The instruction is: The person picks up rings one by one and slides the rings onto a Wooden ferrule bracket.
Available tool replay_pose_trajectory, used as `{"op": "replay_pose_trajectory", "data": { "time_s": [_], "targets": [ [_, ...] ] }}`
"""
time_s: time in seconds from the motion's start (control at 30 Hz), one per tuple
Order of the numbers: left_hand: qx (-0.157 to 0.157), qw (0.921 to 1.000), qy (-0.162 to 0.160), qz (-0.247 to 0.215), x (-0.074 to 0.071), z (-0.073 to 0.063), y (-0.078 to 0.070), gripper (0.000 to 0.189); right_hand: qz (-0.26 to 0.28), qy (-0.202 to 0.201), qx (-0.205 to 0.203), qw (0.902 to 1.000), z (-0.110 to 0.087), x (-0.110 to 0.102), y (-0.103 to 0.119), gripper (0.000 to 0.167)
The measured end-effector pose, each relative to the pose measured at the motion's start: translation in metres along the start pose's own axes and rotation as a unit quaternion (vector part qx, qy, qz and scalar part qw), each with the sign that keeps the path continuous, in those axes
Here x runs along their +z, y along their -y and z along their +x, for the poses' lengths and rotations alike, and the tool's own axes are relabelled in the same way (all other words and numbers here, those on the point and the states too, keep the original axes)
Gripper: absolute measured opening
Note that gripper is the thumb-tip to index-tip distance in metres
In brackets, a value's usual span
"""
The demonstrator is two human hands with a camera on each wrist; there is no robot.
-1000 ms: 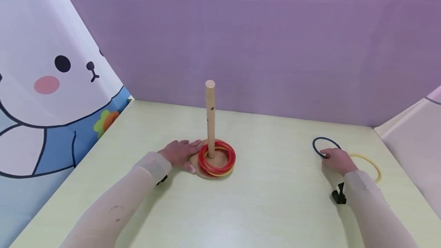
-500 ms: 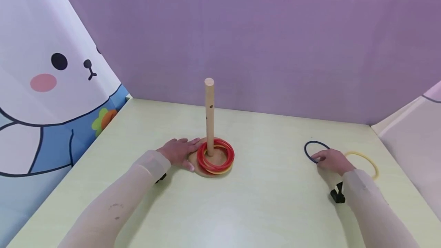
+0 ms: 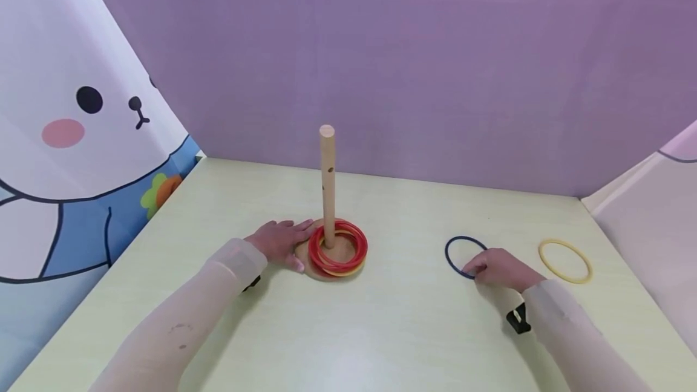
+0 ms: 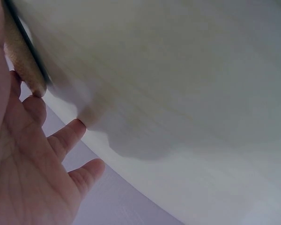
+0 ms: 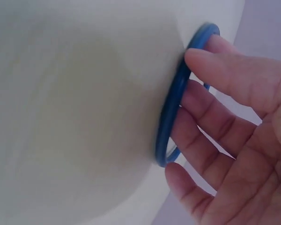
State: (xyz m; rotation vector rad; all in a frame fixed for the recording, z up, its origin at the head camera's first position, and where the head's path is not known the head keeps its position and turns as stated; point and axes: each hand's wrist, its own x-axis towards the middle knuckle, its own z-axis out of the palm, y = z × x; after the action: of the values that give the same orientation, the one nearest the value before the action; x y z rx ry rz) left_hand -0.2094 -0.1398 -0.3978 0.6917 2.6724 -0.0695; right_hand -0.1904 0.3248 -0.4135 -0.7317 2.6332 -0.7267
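Note:
My right hand [image 3: 503, 269] pinches the near edge of a blue ring [image 3: 448, 253] between thumb and fingers. The right wrist view shows the blue ring [image 5: 171, 110] edge-on, close over the table, with the thumb on one side of it. My left hand [image 3: 278, 243] lies with fingers spread against the left side of a round wooden base [image 3: 305, 254]. From that base rises an upright wooden peg [image 3: 328, 183]. Several red rings [image 3: 359, 247] and a yellow one lie around the foot of the peg. In the left wrist view, fingertips touch the edge of the wooden base [image 4: 25, 56].
A yellow ring [image 3: 585, 268] lies flat on the pale table [image 3: 392, 331], right of my right hand. A purple cloth backdrop [image 3: 381, 65] stands behind the table's far edge. Cartoon-printed cloth [image 3: 98, 162] hangs along the left side.
My right hand has moved left and slightly nearer with the blue ring, away from the yellow ring, which now shows whole. The left hand stays at the wooden base.

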Motion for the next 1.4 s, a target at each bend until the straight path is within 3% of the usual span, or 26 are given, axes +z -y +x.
{"op": "replay_pose_trajectory", "data": {
  "time_s": [0.3,0.5,0.67,0.8,1.07,1.4],
  "targets": [
    [0.002,1.0000,-0.001,-0.006,-0.002,-0.002,-0.003,0.094,0.005,0.027,-0.046,0.9985,-0.004,0.013,0.026,0.025],
    [0.001,1.0000,-0.001,-0.006,-0.001,-0.003,-0.003,0.094,0.040,0.054,-0.038,0.9970,-0.004,0.013,0.042,0.026],
    [-0.001,1.0000,-0.002,-0.009,0.000,-0.002,-0.001,0.095,0.026,0.032,-0.048,0.9980,-0.006,0.003,0.053,0.023],
    [-0.005,0.9999,0.000,-0.011,0.000,-0.002,0.000,0.095,0.029,0.009,-0.032,0.9990,-0.008,-0.008,0.058,0.028],
    [-0.007,0.9999,0.001,-0.014,0.000,-0.002,0.000,0.095,0.054,0.001,-0.015,0.9985,-0.007,-0.013,0.054,0.038],
    [-0.009,0.9997,0.002,-0.024,0.001,-0.001,0.002,0.095,0.087,-0.031,0.073,0.9930,-0.003,-0.001,0.043,0.037]
  ]
}}
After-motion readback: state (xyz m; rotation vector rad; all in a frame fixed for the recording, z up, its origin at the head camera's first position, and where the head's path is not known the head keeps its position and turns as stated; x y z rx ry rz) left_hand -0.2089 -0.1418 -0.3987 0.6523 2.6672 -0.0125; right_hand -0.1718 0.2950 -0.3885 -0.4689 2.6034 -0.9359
